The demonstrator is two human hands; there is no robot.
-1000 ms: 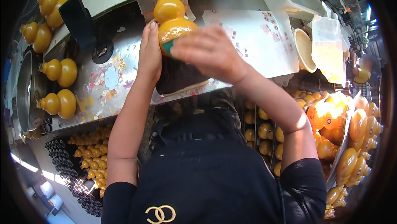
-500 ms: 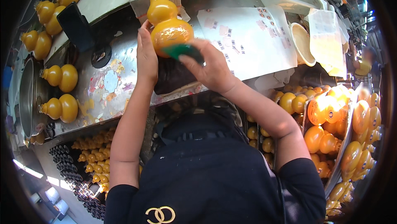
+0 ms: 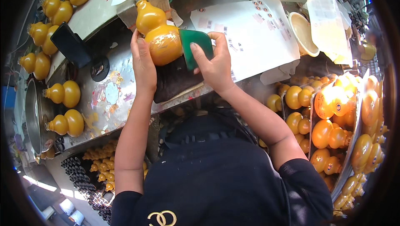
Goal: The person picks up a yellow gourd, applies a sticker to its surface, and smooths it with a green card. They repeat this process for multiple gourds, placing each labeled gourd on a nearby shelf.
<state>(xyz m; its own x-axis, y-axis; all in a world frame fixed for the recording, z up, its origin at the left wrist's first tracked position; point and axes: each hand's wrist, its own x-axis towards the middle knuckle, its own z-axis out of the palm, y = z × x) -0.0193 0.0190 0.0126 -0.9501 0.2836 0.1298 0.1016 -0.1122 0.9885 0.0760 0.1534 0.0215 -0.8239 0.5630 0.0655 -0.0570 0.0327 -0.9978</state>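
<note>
A glossy amber, gourd-shaped bottle [image 3: 164,44] lies tilted on a dark pad [image 3: 177,80] at the table's near edge, its narrow neck pointing away. Gold and silvery marks show on its lower bulb. Along the bulb's left side rests my left hand [image 3: 143,61], its fingers curled against the bottle to steady it. Between the thumb and fingers of my right hand [image 3: 214,63] is a flat green scraper [image 3: 196,44]. One edge of the scraper meets the right side of the lower bulb.
A white label sheet [image 3: 250,38] spreads to the right, beside a cream basin [image 3: 302,34]. A black phone [image 3: 71,44] stands at the left near several amber bottles [image 3: 64,94] and a metal basin [image 3: 33,117]. Crates of bottles [image 3: 329,134] are at the lower right.
The green scraper, blurred and across the bulb's lower front before, is now upright at its right side. My view has shifted slightly, and the left hand stays on the bottle.
</note>
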